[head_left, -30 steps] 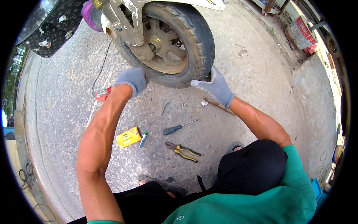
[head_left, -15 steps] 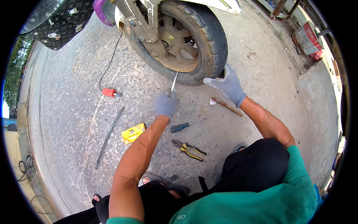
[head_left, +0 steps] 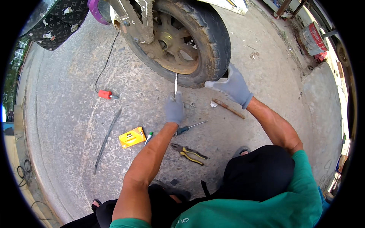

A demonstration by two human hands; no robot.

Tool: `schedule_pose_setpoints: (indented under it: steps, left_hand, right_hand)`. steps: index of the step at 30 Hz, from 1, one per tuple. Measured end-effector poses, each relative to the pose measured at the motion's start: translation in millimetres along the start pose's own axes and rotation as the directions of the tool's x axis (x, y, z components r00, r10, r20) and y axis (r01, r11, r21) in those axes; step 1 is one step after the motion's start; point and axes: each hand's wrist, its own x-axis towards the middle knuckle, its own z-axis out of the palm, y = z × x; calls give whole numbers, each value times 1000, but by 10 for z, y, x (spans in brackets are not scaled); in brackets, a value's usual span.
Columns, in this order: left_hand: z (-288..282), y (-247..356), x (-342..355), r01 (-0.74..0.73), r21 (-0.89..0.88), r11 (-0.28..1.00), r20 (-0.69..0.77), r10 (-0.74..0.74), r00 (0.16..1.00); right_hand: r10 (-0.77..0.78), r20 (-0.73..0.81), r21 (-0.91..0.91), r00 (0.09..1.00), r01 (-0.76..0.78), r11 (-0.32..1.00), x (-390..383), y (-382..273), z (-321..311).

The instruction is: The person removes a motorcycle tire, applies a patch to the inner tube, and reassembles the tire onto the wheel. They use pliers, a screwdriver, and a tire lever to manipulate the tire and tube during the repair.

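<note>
A scooter's muddy front wheel, with a black tyre (head_left: 216,49) and spoked rim (head_left: 182,67), stands at the top. My gloved left hand (head_left: 174,108) is closed on a slim silver lever (head_left: 175,83), whose tip is at the rim's lower edge. My gloved right hand (head_left: 230,87) grips the tyre's lower right, its thumb along the bottom and fingertips hidden behind it. Below lie a rusty bar (head_left: 230,109), a blue screwdriver (head_left: 181,130), yellow-handled pliers (head_left: 190,155), a yellow box (head_left: 132,137) and a small tube (head_left: 148,138).
On the ground at left lie a red device (head_left: 105,94) on a dark cord and a long metal strip (head_left: 106,142). A bucket (head_left: 311,40) stands upper right. A patterned dark cover (head_left: 57,24) hangs upper left. A sandaled foot (head_left: 96,205) shows lower left.
My left hand has moved right and down from beside the red device and holds the lever at the rim, uncovering the metal strip. My right hand stays on the tyre.
</note>
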Motion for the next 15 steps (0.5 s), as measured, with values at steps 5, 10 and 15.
schedule_pose_setpoints:
  steps: [5,10,15]
  left_hand:
    - [-223,51,57,-31,102,994,65,24,998]
    - [-251,160,63,-40,187,982,76,26,997]
    - [-178,200,11,-136,305,943,91,113,989]
  right_hand:
    - [2,-71,132,997,7,991,-51,-42,130]
    - [26,-111,203,993,-3,979,40,103,202]
    - [-15,-104,48,994,20,999,168,-8,-36]
